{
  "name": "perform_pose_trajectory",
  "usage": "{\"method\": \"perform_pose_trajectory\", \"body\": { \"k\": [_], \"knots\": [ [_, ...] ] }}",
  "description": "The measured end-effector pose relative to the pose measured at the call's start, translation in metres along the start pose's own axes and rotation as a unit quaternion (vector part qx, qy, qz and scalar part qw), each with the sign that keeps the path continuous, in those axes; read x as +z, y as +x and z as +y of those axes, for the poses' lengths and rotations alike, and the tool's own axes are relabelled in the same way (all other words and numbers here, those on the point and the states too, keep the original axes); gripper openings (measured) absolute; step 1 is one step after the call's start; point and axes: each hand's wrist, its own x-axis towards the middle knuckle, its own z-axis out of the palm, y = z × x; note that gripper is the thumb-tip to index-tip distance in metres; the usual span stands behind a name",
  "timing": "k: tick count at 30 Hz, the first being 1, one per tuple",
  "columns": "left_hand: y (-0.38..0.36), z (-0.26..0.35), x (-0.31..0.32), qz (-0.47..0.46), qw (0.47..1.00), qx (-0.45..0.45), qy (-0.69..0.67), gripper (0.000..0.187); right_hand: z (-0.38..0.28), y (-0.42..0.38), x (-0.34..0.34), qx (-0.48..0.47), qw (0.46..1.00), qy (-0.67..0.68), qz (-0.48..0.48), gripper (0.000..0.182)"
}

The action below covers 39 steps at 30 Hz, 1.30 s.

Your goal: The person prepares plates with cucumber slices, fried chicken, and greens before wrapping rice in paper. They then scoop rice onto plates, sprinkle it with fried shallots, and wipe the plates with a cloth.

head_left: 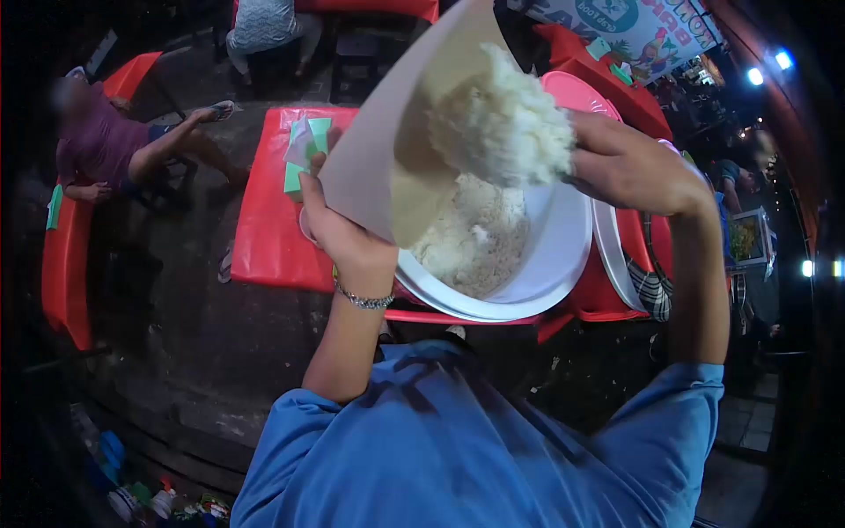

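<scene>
A sheet of brown paper (361, 167), curved upright with its inner side towards the rice, is gripped at its lower left edge by my left hand (339, 224). In my right hand (634, 167), with the fingers closed, is a big clump of white rice (506, 123), held beside the paper's inner face. Whether a scoop lies under that clump is hidden. Below both hands stands a round white tub (559, 255), and loose rice (475, 242) covers its bottom. The paper hides the tub's far left part.
The tub stands on a red-covered table (273, 238), with green and white boxes (304, 163) at its left. A pink lid or basin (581, 92) and a white basin rim (616, 264) are at the right. A seated person (106, 141) is at far left.
</scene>
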Motion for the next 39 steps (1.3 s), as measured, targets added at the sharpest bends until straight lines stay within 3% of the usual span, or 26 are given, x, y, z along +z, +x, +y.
{"method": "perform_pose_trajectory", "body": {
  "k": [2,3,5,7,9,11,13,14,15,17,19,21,23,24,25,26,27,29,31,32,33,34,35,36,37,39],
  "knots": [
    [-0.010,-0.001,-0.001,0.000,0.998,-0.048,-0.034,0.035,-0.018,0.025,0.038,-0.037,0.974,-0.167,0.150,0.022],
    [-0.011,-0.003,0.005,0.001,0.998,-0.049,-0.036,0.035,-0.028,0.029,0.059,0.022,0.952,-0.244,0.182,0.036],
    [-0.014,0.000,0.018,0.005,0.999,-0.025,-0.039,0.039,-0.044,0.026,0.074,0.020,0.939,-0.266,0.216,0.053],
    [-0.005,0.005,0.013,0.027,0.998,-0.023,-0.061,0.038,-0.039,0.016,0.079,0.013,0.948,-0.245,0.202,0.056],
    [-0.003,0.005,0.015,-0.026,0.998,-0.030,-0.057,0.040,-0.034,0.013,0.093,0.011,0.973,-0.191,0.131,0.059],
    [0.007,0.009,0.013,-0.023,0.999,-0.018,-0.015,0.047,-0.025,0.012,0.100,-0.009,0.978,-0.176,0.114,0.056],
    [0.012,0.012,0.007,-0.054,0.998,-0.011,-0.043,0.049,-0.017,0.007,0.077,-0.047,0.973,-0.112,0.197,0.050],
    [0.012,0.013,0.005,-0.043,0.998,-0.019,-0.040,0.049,-0.011,-0.002,0.060,0.023,0.982,-0.043,0.184,0.045],
    [0.012,0.016,0.003,-0.035,0.998,-0.025,-0.043,0.051,0.005,-0.007,0.043,0.043,0.992,0.025,0.113,0.041],
    [0.017,0.019,-0.010,-0.024,0.998,-0.031,-0.041,0.053,0.037,0.004,0.046,0.075,0.987,-0.121,-0.072,0.036],
    [0.023,0.023,-0.032,-0.164,0.966,-0.128,-0.157,0.056,0.061,0.037,0.094,0.176,0.935,-0.222,-0.212,0.034],
    [0.019,0.023,-0.034,-0.154,0.958,-0.149,-0.192,0.060,0.070,0.068,0.137,0.199,0.949,-0.106,-0.220,0.039],
    [0.017,0.020,-0.037,-0.164,0.971,-0.106,-0.140,0.068,0.104,0.070,0.231,0.135,0.988,0.014,-0.074,0.035],
    [0.016,0.009,-0.008,0.011,1.000,0.012,-0.002,0.071,0.091,0.072,0.232,0.137,0.988,0.018,-0.073,0.035],
    [0.019,0.012,-0.015,0.014,1.000,0.012,0.001,0.071,0.069,0.072,0.225,0.149,0.976,0.016,-0.158,0.034],
    [0.024,0.019,-0.027,-0.056,0.994,-0.053,-0.083,0.068,0.050,0.071,0.216,0.158,0.957,0.013,-0.243,0.034],
    [0.027,0.024,-0.035,-0.127,0.971,-0.117,-0.165,0.066,0.039,0.065,0.202,0.155,0.957,0.015,-0.246,0.034],
    [0.026,0.021,-0.027,-0.151,0.959,-0.148,-0.186,0.059,0.034,0.041,0.168,0.166,0.934,0.038,-0.313,0.034],
    [0.021,0.009,-0.005,0.008,0.999,0.029,-0.011,0.066,0.069,0.026,0.159,0.107,0.923,0.030,-0.368,0.035],
    [0.027,0.020,-0.031,-0.192,0.958,-0.111,-0.183,0.061,0.084,0.019,0.143,0.066,0.933,0.050,-0.351,0.033],
    [0.025,0.017,-0.024,-0.200,0.956,-0.106,-0.186,0.061,0.094,0.010,0.127,0.024,0.940,0.068,-0.333,0.031],
    [0.020,0.011,-0.013,-0.124,0.989,-0.043,-0.065,0.059,0.091,0.003,0.109,0.020,0.943,0.056,-0.329,0.031],
    [0.018,0.009,-0.002,-0.044,0.997,0.025,0.057,0.057,0.083,-0.003,0.087,0.139,0.902,0.199,-0.357,0.029],
    [0.018,0.010,-0.002,-0.057,0.998,0.002,0.022,0.056,0.072,-0.008,0.066,0.250,0.830,0.334,-0.370,0.027],
    [0.016,0.010,0.001,-0.070,0.997,0.012,0.017,0.056,0.060,-0.013,0.047,0.244,0.838,0.322,-0.366,0.027],
    [0.006,0.007,0.007,-0.072,0.997,-0.005,0.042,0.054,0.038,-0.025,0.025,0.222,0.872,0.388,-0.200,0.027]
  ]
}}
